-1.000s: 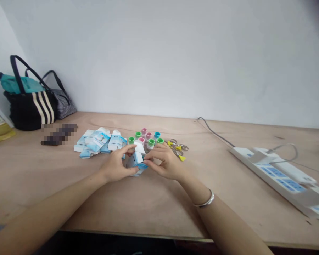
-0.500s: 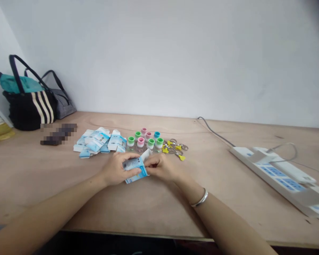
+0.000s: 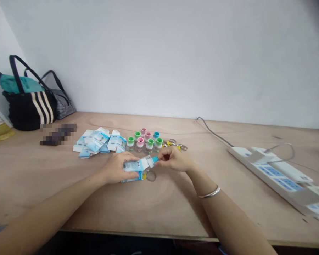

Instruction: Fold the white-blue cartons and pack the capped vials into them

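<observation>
Blue-rimmed bottle now pokes from the box

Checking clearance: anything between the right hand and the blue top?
Nothing visible: the right hand pinches the blue top just outside the box. The metal ring is nearer the camera, not between them.

Held box: lettering illegibly small

The left hand and right hand are bare — so are both forearms, as far as they show. Around the right one, above the wrist, sits a bangle — silver-coloured, slim, rounded and shiny.
</observation>
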`<state>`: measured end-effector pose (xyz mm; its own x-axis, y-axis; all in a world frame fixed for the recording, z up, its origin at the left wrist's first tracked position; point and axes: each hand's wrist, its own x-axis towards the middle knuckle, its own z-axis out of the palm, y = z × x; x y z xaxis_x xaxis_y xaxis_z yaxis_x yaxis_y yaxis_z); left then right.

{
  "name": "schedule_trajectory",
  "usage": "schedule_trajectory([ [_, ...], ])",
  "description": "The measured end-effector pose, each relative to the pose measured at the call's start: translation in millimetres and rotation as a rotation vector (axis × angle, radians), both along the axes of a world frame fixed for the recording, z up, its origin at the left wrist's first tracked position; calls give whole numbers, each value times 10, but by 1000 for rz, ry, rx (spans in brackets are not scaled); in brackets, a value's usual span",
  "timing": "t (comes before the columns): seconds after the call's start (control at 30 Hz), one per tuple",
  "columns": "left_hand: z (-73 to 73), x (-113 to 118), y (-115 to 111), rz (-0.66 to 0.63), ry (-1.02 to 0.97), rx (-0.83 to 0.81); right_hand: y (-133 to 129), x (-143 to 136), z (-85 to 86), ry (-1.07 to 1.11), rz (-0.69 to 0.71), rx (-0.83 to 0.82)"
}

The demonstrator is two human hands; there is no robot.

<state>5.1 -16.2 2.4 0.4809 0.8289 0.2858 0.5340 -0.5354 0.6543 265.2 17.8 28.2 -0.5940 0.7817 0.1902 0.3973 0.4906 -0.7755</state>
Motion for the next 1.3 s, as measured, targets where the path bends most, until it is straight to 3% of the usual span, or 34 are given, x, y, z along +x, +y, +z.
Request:
schedule_trajectory([
  [0.13,-1,12,-6,-35,27,59,48,73,30,121,-133,94],
  [0.27,21,61,-49,-69,-12,123,47,-47,22,205,-238,284],
  [0.5,-2,78,-68,-59,-20,147,103,-412,76,36,-222,484],
  [0.67,-30,74,-63,-82,-15,174,174,-621,201,-108,-177,529],
  [0.83,-28,50,-83,-70,40,200,169,-768,171,-385,-146,526],
  [0.93,2,7,-89,-72,82,239,119,-709,138,-294,-182,525],
  [1.07,31,-56,-64,-46,87,307,-5,-403,142,-42,-274,485],
  [1.17,-10,-76,-29,-58,95,397,-104,-159,123,-181,-28,312],
  [1.3,-104,-52,-5,-125,195,556,-183,-72,34,-402,21,234],
])
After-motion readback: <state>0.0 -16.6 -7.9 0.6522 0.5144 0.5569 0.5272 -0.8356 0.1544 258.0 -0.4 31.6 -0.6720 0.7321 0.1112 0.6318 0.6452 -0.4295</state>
